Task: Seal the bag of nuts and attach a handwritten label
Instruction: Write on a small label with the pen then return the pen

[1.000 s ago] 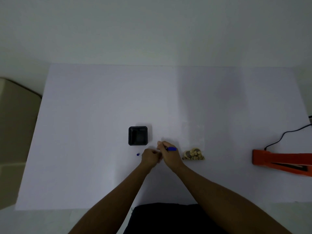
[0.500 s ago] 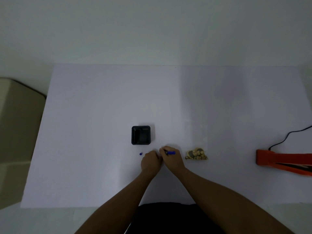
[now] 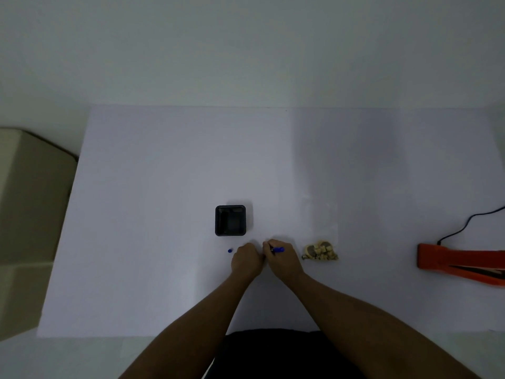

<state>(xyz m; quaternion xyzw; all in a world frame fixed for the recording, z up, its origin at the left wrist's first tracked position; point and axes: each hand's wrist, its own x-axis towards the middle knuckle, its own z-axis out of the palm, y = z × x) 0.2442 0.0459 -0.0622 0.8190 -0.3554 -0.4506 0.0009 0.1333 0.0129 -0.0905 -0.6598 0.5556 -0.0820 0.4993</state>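
Note:
A clear plastic bag lies flat on the white table, with pale nuts heaped at its near end. Just left of it, my right hand grips a blue pen pointed down at the table. My left hand rests fisted against the right one, knuckles touching; whatever lies under the fingers is hidden. A small blue pen cap sits on the table left of my left hand.
A black square container stands just beyond my hands. An orange heat sealer with a black cord lies at the right edge. A beige box sits beside the table on the left.
Both hands have settled lower onto the table and closed together. The pen stays in my right hand. Bag, cap and container have not moved.

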